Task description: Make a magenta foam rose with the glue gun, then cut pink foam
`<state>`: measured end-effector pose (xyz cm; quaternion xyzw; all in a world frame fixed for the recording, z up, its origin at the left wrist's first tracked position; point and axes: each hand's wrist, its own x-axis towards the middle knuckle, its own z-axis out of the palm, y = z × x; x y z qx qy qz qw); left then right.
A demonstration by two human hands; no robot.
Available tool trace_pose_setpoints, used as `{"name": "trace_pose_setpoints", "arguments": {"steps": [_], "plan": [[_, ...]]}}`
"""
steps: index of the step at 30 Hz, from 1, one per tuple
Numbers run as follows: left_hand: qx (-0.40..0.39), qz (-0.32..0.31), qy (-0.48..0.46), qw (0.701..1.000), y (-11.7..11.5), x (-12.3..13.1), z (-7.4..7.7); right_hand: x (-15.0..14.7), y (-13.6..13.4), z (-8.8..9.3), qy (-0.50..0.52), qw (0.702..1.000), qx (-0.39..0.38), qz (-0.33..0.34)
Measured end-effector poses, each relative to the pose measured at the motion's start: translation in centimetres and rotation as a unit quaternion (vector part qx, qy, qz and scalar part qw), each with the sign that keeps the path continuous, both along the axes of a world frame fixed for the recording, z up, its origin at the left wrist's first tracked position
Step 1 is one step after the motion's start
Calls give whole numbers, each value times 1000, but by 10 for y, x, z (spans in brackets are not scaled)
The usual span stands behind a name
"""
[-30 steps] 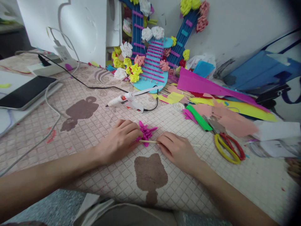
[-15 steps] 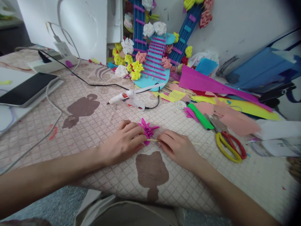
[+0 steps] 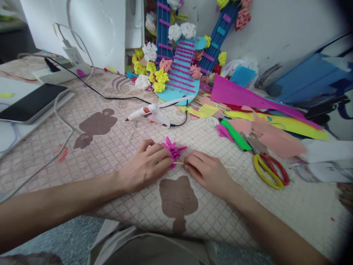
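Observation:
A small magenta foam flower (image 3: 173,149) sits on a thin wooden stick (image 3: 180,163) that lies across the quilted table cover (image 3: 110,147). My left hand (image 3: 147,163) rests on the cover with its fingers closed around the flower at the stick's left end. My right hand (image 3: 208,171) pinches the stick just right of the flower; the stick's far tip pokes out beyond that hand.
A white glue gun (image 3: 149,115) with a black cord lies behind my hands. Scissors (image 3: 266,165), a green strip (image 3: 235,136) and coloured foam sheets (image 3: 248,99) lie at right. A blue model with paper flowers (image 3: 179,70) stands at the back. A phone (image 3: 30,103) lies at left.
My hands have closed a little toward each other on the stick, so less of it shows between them. The view has shifted slightly.

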<state>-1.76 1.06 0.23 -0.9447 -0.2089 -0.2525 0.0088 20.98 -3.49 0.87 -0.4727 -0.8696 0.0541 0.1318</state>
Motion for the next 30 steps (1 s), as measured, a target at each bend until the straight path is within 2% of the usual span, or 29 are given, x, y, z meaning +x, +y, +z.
{"name": "trace_pose_setpoints", "arguments": {"steps": [8,21,30], "plan": [[15,13,3,1000,-2,2,-1,-1,0,1,10,1000,-12,2],[-9,40,20,999,0,3,0,-1,1,-1,7,1000,-10,4],[-41,42,17,998,0,4,1,-19,6,-6,38,999,35,13]]}}
